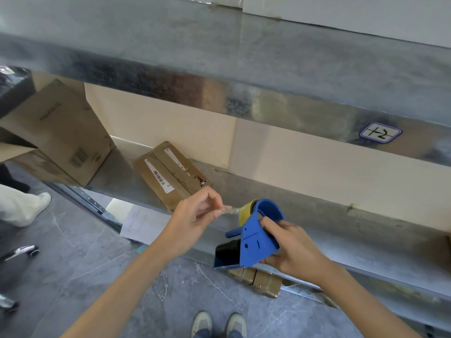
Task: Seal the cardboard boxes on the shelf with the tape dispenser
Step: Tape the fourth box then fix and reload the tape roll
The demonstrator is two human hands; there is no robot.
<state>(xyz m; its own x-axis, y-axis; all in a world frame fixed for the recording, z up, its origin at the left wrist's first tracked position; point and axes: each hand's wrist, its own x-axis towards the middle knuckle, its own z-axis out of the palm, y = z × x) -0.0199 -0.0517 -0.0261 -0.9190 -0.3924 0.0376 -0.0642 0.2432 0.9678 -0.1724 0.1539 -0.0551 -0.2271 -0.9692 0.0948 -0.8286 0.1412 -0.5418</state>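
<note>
Right hand [292, 247] grips the tape dispenser [256, 240], left hand [192, 215] fingers [212, 199] pinch the loose tape end [229, 210], so it's only prep, and the flat box [168, 174] on the shelf [317, 215] looks unsealed.

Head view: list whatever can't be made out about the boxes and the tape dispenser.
- Small box, head view: near corner hidden behind the left hand, which pinches the tape end; label print too small to read.
- Large box: cut off by the left edge.
- Tape roll: mostly hidden by the tape dispenser.
- Dispenser handle: covered by the right hand.
- Low box: top hidden by the dispenser and the shelf.
</note>
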